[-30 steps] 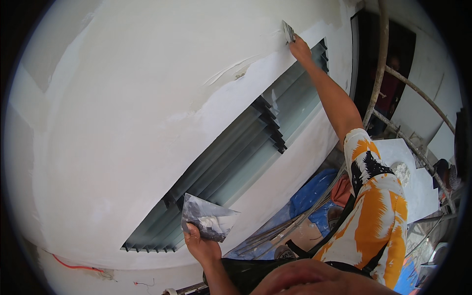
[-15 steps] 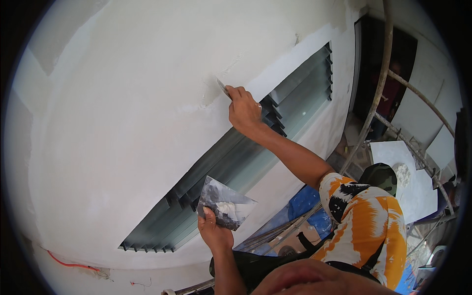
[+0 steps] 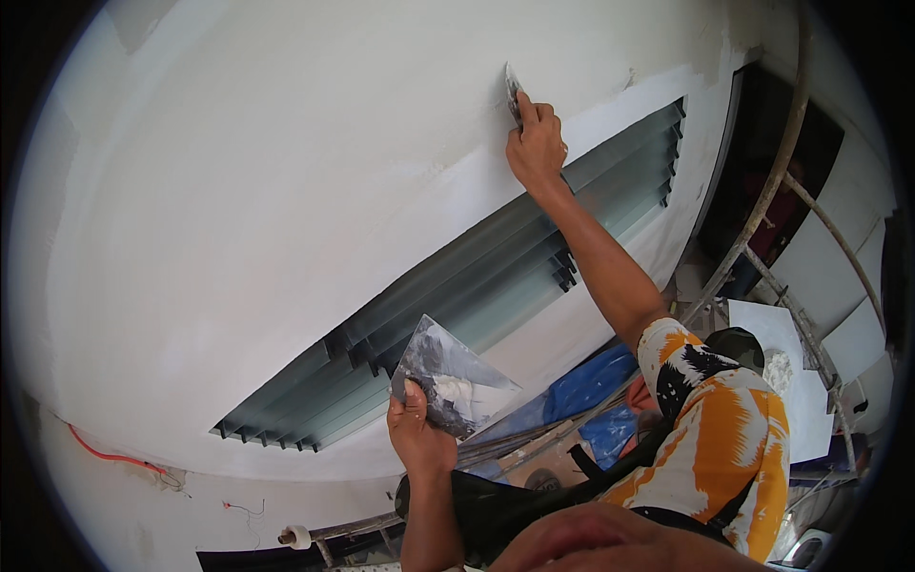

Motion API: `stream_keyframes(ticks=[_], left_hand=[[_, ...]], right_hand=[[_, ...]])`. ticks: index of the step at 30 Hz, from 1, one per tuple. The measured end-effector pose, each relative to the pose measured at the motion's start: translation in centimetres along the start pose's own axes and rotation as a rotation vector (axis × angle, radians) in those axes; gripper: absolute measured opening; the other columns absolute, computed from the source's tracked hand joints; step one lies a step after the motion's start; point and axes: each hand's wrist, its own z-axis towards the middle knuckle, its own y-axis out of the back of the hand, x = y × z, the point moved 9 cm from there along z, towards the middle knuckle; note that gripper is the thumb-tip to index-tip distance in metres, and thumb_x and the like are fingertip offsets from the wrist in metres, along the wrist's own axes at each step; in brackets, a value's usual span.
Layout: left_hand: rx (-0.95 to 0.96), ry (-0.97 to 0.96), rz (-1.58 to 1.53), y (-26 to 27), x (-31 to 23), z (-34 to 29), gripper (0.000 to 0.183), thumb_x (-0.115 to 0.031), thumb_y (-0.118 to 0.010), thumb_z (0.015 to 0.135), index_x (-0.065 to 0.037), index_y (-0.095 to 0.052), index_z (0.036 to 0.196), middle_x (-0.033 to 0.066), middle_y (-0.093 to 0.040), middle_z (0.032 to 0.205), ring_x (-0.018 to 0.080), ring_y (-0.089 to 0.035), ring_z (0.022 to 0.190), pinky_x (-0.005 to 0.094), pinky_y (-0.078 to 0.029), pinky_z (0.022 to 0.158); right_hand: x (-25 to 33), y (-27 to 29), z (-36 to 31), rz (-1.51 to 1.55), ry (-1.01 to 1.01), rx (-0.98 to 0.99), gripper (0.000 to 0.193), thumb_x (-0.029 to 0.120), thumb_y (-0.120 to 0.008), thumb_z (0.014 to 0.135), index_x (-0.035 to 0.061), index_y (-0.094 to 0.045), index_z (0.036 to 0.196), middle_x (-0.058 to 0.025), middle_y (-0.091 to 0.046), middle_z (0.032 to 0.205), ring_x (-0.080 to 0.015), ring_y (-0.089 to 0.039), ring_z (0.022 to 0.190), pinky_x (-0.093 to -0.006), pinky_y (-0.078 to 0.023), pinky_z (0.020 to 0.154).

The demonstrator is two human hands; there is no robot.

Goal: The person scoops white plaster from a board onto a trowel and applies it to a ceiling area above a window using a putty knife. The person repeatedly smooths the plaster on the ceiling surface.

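My right hand grips a putty knife, its blade at the white plastered wall above a louvred window. Lower down, my left hand clasps a flat square metal plate by its left corner, thumb on top. A lump of white putty lies on the plate, with grey smears around it. The plate is in front of the window's lower slats. Most of the left fingers are hidden underneath it.
Scaffold tubes curve along the right side, near a dark doorway with a person in it. Blue sheeting lies below the window. White boards are at the lower right. An orange conduit and loose wires emerge at lower left.
My right hand and the putty knife have moved up and to the right along the wall. My left hand still holds the plate. The whole view has shifted slightly.
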Motion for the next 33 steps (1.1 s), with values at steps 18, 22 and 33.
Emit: stream_keyframes(ticks=[18, 22, 33], left_hand=[[-0.145, -0.056, 0.071, 0.1, -0.5, -0.7, 0.029, -0.021, -0.052, 0.105, -0.003, -0.057, 0.127, 0.0076, -0.064, 0.118, 0.0206, -0.062, 0.107, 0.0387, -0.051, 0.094], [-0.119, -0.036, 0.076, -0.5, -0.7, -1.1, 0.032, -0.023, -0.052, 0.105, -0.002, -0.056, 0.128, 0.0085, -0.063, 0.119, 0.0215, -0.063, 0.107, 0.0392, -0.052, 0.094], [-0.086, -0.075, -0.016, -0.9, -0.6, -0.4, 0.026, -0.023, -0.059, 0.103, -0.002, -0.063, 0.117, 0.0031, -0.067, 0.108, 0.0123, -0.063, 0.094, 0.0297, -0.052, 0.086]], right_hand=[[-10.4, 4.7, -1.8, 0.187, -0.291, -0.036, 0.042, 0.014, -0.048, 0.093, 0.0087, -0.063, 0.132, -0.0202, -0.068, 0.117, -0.0421, -0.064, 0.104, -0.0502, -0.050, 0.091], [-24.0, 7.5, 9.2, -0.001, -0.519, -0.135, 0.050, 0.014, -0.050, 0.088, 0.0159, -0.060, 0.136, -0.0217, -0.066, 0.118, -0.0425, -0.064, 0.109, -0.0524, -0.050, 0.094], [8.2, -1.3, -4.5, 0.044, 0.082, 0.049, 0.060, 0.009, -0.065, 0.082, 0.0087, -0.049, 0.140, -0.0141, -0.052, 0.119, -0.0337, -0.054, 0.107, -0.0484, -0.055, 0.076]])
